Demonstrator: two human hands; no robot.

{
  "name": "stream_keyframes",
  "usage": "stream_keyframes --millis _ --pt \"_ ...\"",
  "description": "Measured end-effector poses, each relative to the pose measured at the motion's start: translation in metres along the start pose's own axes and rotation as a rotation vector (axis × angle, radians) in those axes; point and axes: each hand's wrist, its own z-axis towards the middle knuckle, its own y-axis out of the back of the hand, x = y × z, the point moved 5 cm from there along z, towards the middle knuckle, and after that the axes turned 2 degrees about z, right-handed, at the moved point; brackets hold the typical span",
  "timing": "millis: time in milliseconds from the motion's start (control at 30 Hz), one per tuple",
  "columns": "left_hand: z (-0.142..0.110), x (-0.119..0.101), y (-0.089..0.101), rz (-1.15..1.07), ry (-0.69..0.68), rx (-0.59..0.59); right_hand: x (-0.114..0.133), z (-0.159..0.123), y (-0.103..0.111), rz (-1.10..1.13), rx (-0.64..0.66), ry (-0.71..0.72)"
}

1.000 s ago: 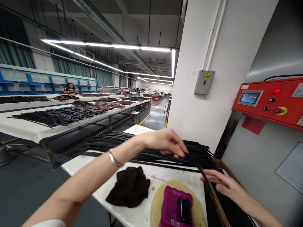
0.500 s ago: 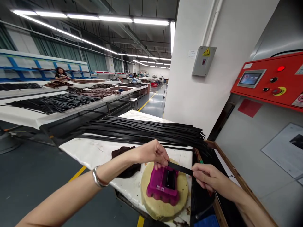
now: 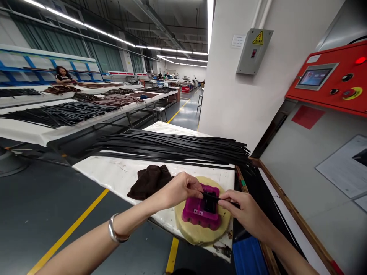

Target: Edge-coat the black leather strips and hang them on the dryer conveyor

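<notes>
My left hand (image 3: 186,190) pinches one end of a short black strip (image 3: 212,197), and my right hand (image 3: 239,208) grips its other end. Stretched between them, the strip passes over a magenta plastic box (image 3: 197,204) with a scalloped edge. Set in the box is a dark, glossy rectangular well (image 3: 210,206), partly covered by the strip; whether they touch I cannot tell. Beneath the box lies a round yellowish pad (image 3: 183,225) at the table corner. A crumpled dark brown cloth (image 3: 150,181) rests left of the pad, just beyond my left wrist.
Behind my hands, a long bundle of black strips (image 3: 172,147) lies across the white table (image 3: 106,173). To the right stand a wooden-edged trough (image 3: 286,217) and a red control panel (image 3: 329,78). A person (image 3: 63,75) sits at far tables on the left.
Both hands have brought the strip lower and closer over the well, with my right hand shifted left. The view has tilted down, showing more of the brown cloth.
</notes>
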Motion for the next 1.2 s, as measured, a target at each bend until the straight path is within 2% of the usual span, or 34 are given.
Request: stream_keyframes --millis 133,233,433,833,1033,1200 --pt "-0.010 -0.011 0.000 0.230 -0.178 -0.103 0.002 -0.004 -0.007 -0.177 -0.088 0.124" --pt "-0.018 -0.013 -0.002 0.333 -0.236 -0.125 0.002 -0.007 -0.013 -0.270 -0.114 0.199" --pt "-0.023 -0.007 -0.007 0.415 -0.257 -0.136 -0.002 -0.008 -0.021 -0.384 -0.148 0.260" --pt "-0.022 -0.013 -0.014 0.438 -0.305 -0.145 -0.002 -0.013 -0.012 -0.373 -0.139 0.234" --pt "-0.024 -0.011 -0.008 0.433 -0.280 -0.163 0.001 -0.010 -0.019 -0.365 -0.173 0.246" --pt "-0.025 -0.008 -0.011 0.448 -0.276 -0.152 -0.004 -0.010 -0.022 -0.371 -0.180 0.256"
